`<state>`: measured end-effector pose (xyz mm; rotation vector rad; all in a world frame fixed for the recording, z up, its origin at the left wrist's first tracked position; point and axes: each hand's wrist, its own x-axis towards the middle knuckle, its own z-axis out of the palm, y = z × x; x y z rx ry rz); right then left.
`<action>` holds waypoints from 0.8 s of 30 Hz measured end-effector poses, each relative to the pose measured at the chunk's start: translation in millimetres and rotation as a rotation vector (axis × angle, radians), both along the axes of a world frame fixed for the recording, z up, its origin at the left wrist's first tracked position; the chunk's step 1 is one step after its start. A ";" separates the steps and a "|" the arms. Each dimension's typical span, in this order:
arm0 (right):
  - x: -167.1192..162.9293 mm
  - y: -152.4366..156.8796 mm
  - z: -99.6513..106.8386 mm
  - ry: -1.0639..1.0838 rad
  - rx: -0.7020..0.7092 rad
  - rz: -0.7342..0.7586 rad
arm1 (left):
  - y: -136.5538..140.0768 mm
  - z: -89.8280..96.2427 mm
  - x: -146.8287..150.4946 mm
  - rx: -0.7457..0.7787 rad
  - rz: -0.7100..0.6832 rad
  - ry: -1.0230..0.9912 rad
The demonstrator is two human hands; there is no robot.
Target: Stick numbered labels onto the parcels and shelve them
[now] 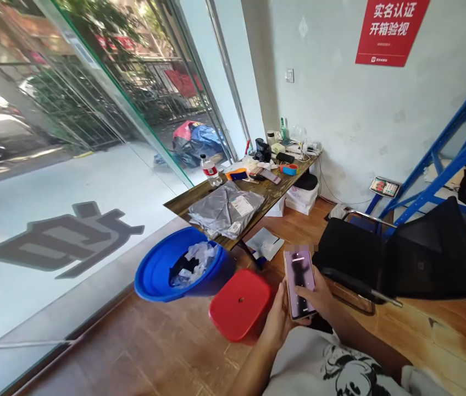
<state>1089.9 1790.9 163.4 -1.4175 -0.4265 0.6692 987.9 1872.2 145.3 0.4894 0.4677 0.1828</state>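
Observation:
A smartphone [299, 278] with a lit, purplish screen is held upright in front of my body. My left hand [279, 314] is closed around its left side and lower edge. On the right side, my right hand [319, 296] grips the phone too, its thumb lying over the lower part of the screen. The text on the screen is too small to read. Fingers behind the phone are hidden. Just left of my hands stands a red plastic stool [241, 302].
A blue bin [150, 283] holds clear plastic waste. The wooden table [179, 203] bears grey parcel bags [227, 206], a drink bottle [211, 170] and several small items. To the right are a black chair [348, 247] and a blue metal frame [443, 159]. Glass stands left.

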 end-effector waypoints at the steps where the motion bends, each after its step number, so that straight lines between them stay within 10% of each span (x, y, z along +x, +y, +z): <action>1: 17.6 9.9 0.8 0.013 0.000 0.015 | 9.3 6.0 16.4 -0.003 -0.002 0.003; 11: 148.6 85.8 20.9 0.050 0.097 0.418 | 94.4 37.0 121.6 0.129 0.016 -0.020; 16: 170.9 131.7 21.2 0.248 0.098 0.231 | 134.8 42.9 156.0 0.161 -0.042 0.007; 21: 203.2 199.4 1.8 0.531 0.124 0.089 | 219.0 22.1 182.5 0.391 -0.054 0.135; 24: 225.7 244.9 2.3 0.622 0.108 0.177 | 298.7 -10.7 180.6 0.530 0.287 0.392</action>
